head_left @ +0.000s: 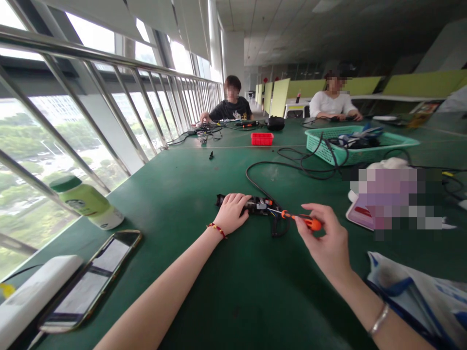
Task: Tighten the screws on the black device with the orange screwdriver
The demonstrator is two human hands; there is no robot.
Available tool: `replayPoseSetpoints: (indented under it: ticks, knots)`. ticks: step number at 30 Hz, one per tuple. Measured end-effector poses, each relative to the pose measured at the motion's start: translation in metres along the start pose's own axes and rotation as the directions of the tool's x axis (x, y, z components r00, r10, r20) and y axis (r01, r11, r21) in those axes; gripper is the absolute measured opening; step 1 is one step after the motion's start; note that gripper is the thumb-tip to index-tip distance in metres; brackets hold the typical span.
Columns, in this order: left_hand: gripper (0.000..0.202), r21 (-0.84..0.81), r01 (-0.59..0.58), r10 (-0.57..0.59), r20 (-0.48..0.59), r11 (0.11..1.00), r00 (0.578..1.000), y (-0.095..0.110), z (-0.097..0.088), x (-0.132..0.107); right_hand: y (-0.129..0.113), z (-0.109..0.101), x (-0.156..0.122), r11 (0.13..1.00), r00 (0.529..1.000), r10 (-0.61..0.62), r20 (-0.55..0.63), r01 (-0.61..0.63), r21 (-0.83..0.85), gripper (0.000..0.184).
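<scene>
My left hand lies closed over a small black device with an exposed circuit board, pressing it onto the green table. A black cable runs from the device toward the far right. My right hand pinches an orange-handled screwdriver; its thin metal tip points left and touches the right end of the device. A red string bracelet circles my left wrist and a silver bangle my right.
A green-capped bottle, a phone and a white box lie at the left by the window railing. A red tray, a green basket with cables, and a bag sit around. Two people work at the far end.
</scene>
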State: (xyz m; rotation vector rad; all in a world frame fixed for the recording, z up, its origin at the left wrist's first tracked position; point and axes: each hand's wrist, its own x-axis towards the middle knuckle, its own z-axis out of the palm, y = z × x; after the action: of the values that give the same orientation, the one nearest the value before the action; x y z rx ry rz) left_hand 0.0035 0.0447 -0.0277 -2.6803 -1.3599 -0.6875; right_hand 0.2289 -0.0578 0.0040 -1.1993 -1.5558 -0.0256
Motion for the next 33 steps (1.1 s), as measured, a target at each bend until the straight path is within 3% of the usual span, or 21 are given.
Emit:
replayPoseSetpoints:
  ticks: [3, 9, 16, 23, 29, 33]
  knots:
    - [0.041, 0.007, -0.002, 0.002, 0.005, 1.0, 1.0, 0.0003, -0.0006, 0.0002, -0.0003, -0.0005, -0.0003, 0.998, 0.998, 0.053, 0.023, -0.054, 0.012, 0.025]
    - [0.041, 0.007, -0.004, 0.004, 0.003, 1.0, 1.0, 0.0, -0.0003, 0.0, 0.0064, 0.0051, -0.0007, 0.997, 0.997, -0.01, -0.078, 0.016, 0.069, 0.04]
    - [0.041, -0.002, 0.008, -0.008, 0.006, 1.0, 1.0, 0.0009, -0.0004, 0.0001, 0.0059, 0.0, -0.0003, 0.999, 0.999, 0.046, 0.022, -0.046, -0.004, 0.019]
    - [0.041, -0.014, 0.004, -0.004, 0.006, 1.0, 1.0, 0.0017, -0.002, 0.0003, 0.0088, 0.0058, -0.0003, 0.996, 0.996, 0.011, -0.093, -0.002, 0.087, 0.039]
    - [0.04, -0.019, 0.011, -0.011, 0.009, 1.0, 1.0, 0.0027, -0.0034, 0.0003, 0.0059, 0.0014, -0.001, 0.999, 0.999, 0.037, 0.033, -0.037, -0.009, 0.019]
    - [0.04, -0.01, 0.012, -0.012, 0.017, 1.0, 1.0, 0.0029, -0.0038, 0.0, 0.0077, 0.0028, 0.0, 0.999, 0.999, 0.044, -0.022, -0.044, 0.017, 0.027]
